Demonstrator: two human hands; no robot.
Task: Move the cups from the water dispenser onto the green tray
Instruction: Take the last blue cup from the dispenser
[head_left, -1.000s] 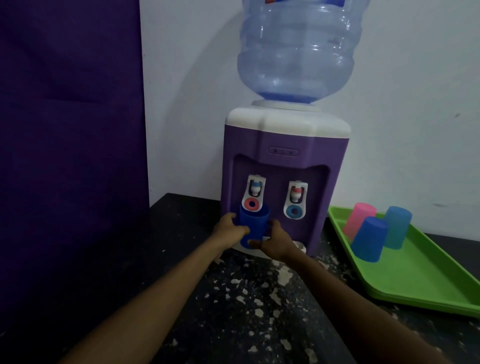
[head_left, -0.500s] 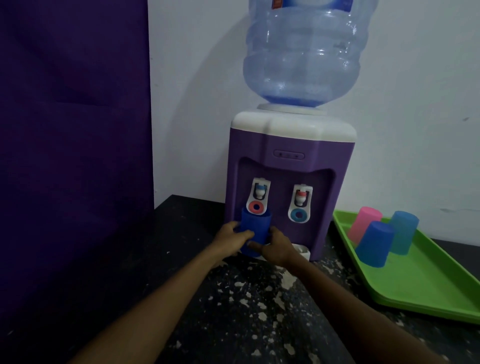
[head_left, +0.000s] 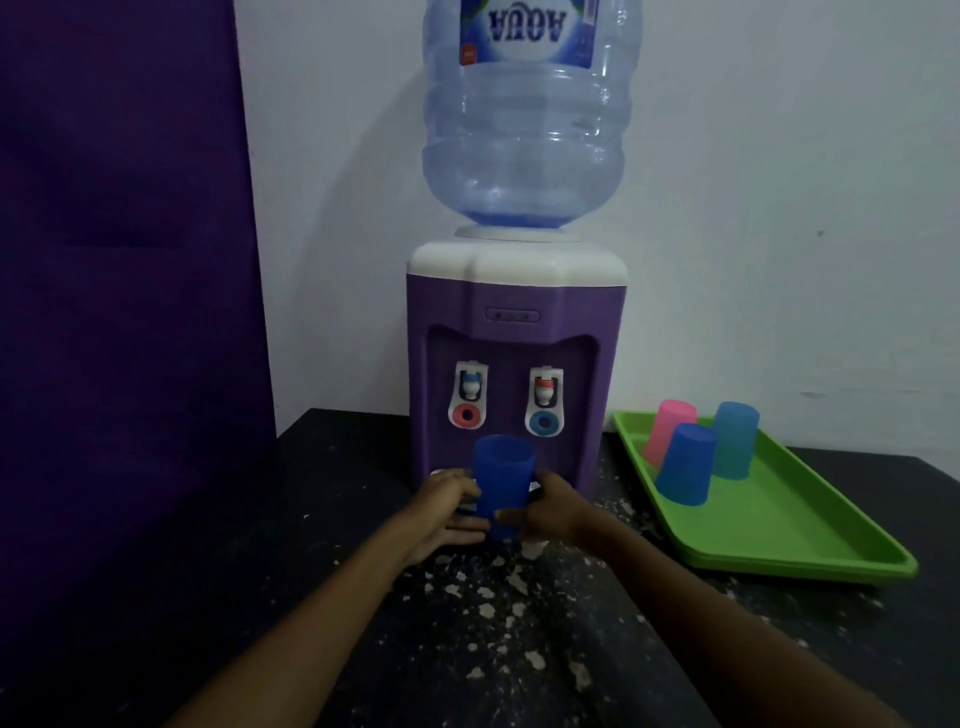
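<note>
Blue cup (head_left: 504, 483) upright, gripped between left hand (head_left: 447, 512) and right hand (head_left: 553, 506), before purple dispenser (head_left: 514, 338), green tray (head_left: 779, 525) well right.

Blue cup (head_left: 505, 486), purple dispenser (head_left: 514, 364), green tray (head_left: 810, 525).

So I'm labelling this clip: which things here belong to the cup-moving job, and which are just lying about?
Belongs to the job:
- blue cup, held upright between left hand and right hand
- water dispenser
- green tray
- three upturned cups on the tray: pink cup, blue one, teal cup

Just lying about:
- water bottle
- purple panel
- black table
</note>
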